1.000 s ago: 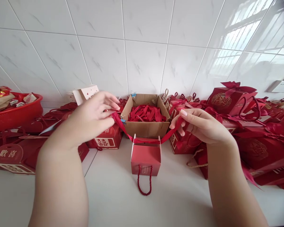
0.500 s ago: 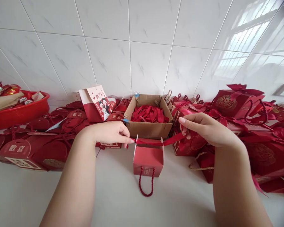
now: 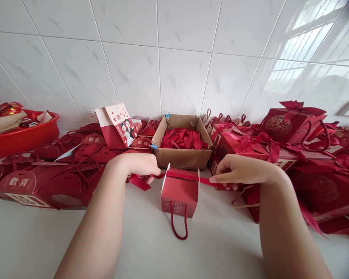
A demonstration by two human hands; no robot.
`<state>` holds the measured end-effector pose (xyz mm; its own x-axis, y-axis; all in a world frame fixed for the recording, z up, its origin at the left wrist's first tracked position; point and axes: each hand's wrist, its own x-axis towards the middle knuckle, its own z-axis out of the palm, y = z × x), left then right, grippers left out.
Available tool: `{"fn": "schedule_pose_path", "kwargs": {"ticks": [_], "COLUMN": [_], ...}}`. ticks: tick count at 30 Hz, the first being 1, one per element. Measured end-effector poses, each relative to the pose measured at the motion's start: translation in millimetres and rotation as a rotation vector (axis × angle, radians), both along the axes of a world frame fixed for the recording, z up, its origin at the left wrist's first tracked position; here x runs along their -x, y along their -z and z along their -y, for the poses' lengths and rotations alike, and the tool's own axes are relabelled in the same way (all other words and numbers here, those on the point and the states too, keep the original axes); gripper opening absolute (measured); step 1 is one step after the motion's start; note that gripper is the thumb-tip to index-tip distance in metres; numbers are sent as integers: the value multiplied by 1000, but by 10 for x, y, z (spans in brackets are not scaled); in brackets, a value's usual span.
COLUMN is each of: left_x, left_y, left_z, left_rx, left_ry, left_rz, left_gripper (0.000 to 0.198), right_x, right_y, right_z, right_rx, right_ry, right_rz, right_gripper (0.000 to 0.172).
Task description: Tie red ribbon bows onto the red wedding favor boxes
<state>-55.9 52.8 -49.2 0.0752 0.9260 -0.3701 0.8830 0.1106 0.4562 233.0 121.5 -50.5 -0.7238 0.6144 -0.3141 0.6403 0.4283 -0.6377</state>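
Note:
A small red gift box (image 3: 179,196) with a red rope handle stands on the white counter (image 3: 151,248) in front of me, its top flaps up. A red ribbon (image 3: 189,177) is stretched level across the box's open top. My left hand (image 3: 139,166) pinches the ribbon's left end just left of the box, and a loose tail hangs below the fingers. My right hand (image 3: 238,171) pinches the right end just right of the box. Both hands are closed on the ribbon.
A cardboard box (image 3: 182,142) full of red ribbons sits right behind the gift box. Flat red bags (image 3: 46,174) pile up at the left, finished red boxes with bows (image 3: 293,128) at the right. A red basin (image 3: 20,135) stands at the far left against the tiled wall.
Both hands came down and toward the box, from about chest height to box-top level. The ribbon, slack and hanging before, now lies taut across the box's top.

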Motion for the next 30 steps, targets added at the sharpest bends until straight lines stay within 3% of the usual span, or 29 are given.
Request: {"fn": "schedule_pose_path", "kwargs": {"ticks": [3,7,10,15,21,26,30], "left_x": [37,99,75,-42,-108,-186,-229], "left_y": [-92,-223,-270,-298,-283,-284,-289], "left_z": [55,174,217,206,194,206,203], "left_rx": [39,-155,-310,-481,-626,-664,-707], "left_ry": [-37,-126,-93,59,51,7,-12], "left_rz": [-47,25,168,374,595,793,951], "left_gripper": [39,45,44,31,30,36,42], "right_x": [-44,-104,-84,3,22,65,128], "right_y": [-41,-122,-153,-137,-104,-59,-17], "right_z": [12,64,100,104,70,56,61], "right_rx": [-61,-121,-90,34,144,110,-18], "right_ry": [-12,3,29,89,98,116,40], "right_rz": [-50,-242,-464,-748,-932,-988,-1075], "right_gripper": [40,34,33,35,31,48,53]}}
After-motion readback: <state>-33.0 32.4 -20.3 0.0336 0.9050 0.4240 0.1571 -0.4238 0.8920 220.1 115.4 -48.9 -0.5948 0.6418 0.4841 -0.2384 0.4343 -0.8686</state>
